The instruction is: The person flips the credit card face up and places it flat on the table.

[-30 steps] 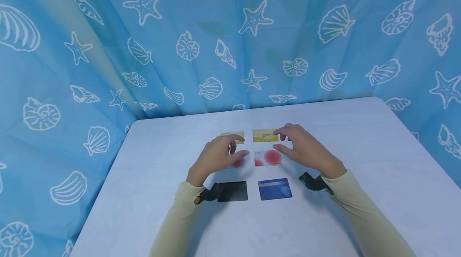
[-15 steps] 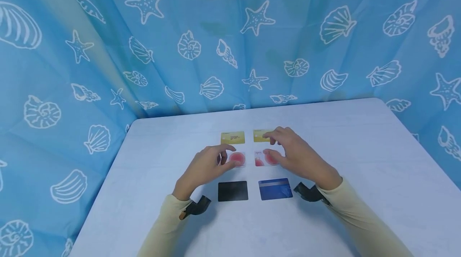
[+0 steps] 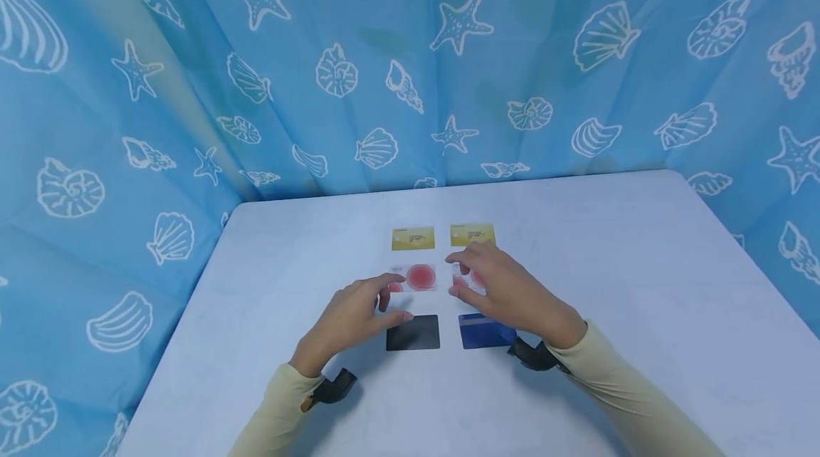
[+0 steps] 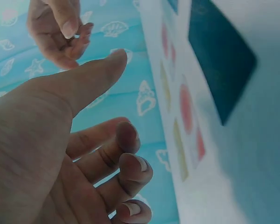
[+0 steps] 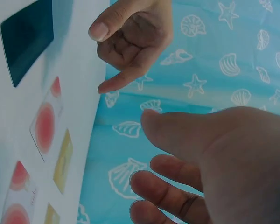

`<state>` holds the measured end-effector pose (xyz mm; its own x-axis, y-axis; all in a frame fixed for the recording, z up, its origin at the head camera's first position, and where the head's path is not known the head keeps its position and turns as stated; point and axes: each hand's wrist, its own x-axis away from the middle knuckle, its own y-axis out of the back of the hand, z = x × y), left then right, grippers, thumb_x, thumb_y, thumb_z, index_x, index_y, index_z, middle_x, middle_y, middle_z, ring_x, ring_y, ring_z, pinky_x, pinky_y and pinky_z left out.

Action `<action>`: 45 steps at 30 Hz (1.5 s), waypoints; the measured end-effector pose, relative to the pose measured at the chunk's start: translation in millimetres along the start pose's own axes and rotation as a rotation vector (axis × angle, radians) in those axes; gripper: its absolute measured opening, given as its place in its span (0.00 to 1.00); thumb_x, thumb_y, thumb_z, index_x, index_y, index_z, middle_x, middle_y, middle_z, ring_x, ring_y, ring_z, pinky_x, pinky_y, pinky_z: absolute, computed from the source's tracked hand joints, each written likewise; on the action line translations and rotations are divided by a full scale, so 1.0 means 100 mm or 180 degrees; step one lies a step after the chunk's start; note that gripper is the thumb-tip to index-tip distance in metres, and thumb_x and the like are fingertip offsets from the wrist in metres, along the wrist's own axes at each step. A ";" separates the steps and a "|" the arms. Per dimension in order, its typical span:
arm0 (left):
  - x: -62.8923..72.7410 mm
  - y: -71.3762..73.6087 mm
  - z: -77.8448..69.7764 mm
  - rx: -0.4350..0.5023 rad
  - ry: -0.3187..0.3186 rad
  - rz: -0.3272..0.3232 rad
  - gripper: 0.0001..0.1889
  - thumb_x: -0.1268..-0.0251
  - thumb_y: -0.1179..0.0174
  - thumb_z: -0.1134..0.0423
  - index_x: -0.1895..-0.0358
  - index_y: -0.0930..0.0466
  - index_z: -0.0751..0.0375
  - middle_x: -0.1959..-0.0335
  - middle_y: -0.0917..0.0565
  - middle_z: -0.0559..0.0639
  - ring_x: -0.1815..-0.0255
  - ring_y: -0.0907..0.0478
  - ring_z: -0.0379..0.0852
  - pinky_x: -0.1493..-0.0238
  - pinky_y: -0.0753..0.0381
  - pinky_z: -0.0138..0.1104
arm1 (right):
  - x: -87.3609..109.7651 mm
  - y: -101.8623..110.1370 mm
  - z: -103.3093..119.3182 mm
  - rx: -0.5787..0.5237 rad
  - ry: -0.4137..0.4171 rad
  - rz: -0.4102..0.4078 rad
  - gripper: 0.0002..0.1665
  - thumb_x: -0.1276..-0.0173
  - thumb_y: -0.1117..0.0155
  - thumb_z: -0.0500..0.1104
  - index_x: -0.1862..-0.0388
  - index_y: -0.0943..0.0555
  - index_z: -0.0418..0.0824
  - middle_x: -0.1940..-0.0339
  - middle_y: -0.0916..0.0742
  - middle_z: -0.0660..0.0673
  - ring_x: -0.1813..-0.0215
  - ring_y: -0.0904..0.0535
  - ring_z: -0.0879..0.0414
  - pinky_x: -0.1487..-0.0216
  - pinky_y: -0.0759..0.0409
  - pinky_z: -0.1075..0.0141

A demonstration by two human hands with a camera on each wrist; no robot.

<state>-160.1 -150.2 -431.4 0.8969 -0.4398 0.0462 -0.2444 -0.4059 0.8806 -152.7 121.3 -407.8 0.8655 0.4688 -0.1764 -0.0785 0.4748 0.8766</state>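
Observation:
Flat cards lie in two columns on the white table. At the back are a left yellow card (image 3: pixel 413 238) and a right yellow card (image 3: pixel 472 232). Before them come a left white card with red circles (image 3: pixel 421 277) and a matching right one (image 3: pixel 458 273), partly covered by my right hand (image 3: pixel 512 293). A black card (image 3: pixel 413 334) and a blue card (image 3: pixel 480 332) are nearest me. My left hand (image 3: pixel 349 318) hovers left of the black card, thumb over its corner. Both hands hold nothing, with fingers loosely bent, apart from the table in the left wrist view.
The white tabletop (image 3: pixel 307 236) extends around the cards on all sides. A blue curtain (image 3: pixel 410 72) with white shells and starfish hangs behind the table and along its left. A small black device (image 3: pixel 333 387) is strapped at my left wrist, another (image 3: pixel 534 355) at my right.
My left hand has drawn back toward me and left, uncovering the left yellow card and most of the white one. My right hand has shifted left and nearer me. The cards stay in place.

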 end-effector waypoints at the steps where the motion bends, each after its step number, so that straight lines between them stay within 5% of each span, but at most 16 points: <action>1: 0.00 -0.01 0.02 -0.0022 0.0013 0.0014 0.32 0.39 0.26 0.44 0.34 0.21 0.53 0.73 0.24 0.41 0.74 0.29 0.38 0.74 0.29 0.29 | -0.01 -0.01 0.01 0.0020 0.0005 0.0033 0.30 0.31 0.27 0.51 0.33 0.21 0.43 0.53 0.15 0.45 0.44 0.19 0.51 0.42 0.15 0.52; 18: 0.13 -0.10 0.16 -0.0289 0.0065 0.0238 0.36 0.47 0.22 0.42 0.36 0.19 0.54 0.72 0.24 0.45 0.76 0.34 0.38 0.76 0.38 0.29 | -0.02 -0.30 0.10 0.0028 -0.0097 0.0437 0.34 0.37 0.21 0.51 0.34 0.20 0.45 0.55 0.14 0.48 0.51 0.22 0.57 0.49 0.16 0.60; 34: 0.13 -0.14 0.23 -0.0319 0.0058 0.0472 0.31 0.48 0.20 0.45 0.41 0.16 0.53 0.71 0.24 0.41 0.70 0.29 0.39 0.71 0.30 0.31 | -0.02 -0.50 0.09 -0.0028 -0.0228 0.0667 0.34 0.43 0.17 0.53 0.39 0.17 0.45 0.50 0.14 0.50 0.48 0.22 0.58 0.46 0.16 0.59; 45: 0.14 -0.16 0.25 -0.0283 0.0076 0.0484 0.30 0.49 0.20 0.48 0.42 0.16 0.54 0.71 0.23 0.41 0.69 0.28 0.40 0.69 0.29 0.31 | -0.03 -0.59 0.08 0.0106 -0.0061 0.0744 0.35 0.45 0.16 0.53 0.41 0.17 0.42 0.47 0.14 0.47 0.45 0.24 0.53 0.42 0.18 0.55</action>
<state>-152.9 -169.7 -456.6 0.8609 -0.4711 0.1924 -0.3454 -0.2634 0.9007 -146.3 85.6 -455.4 0.8350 0.5487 0.0413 -0.2617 0.3301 0.9070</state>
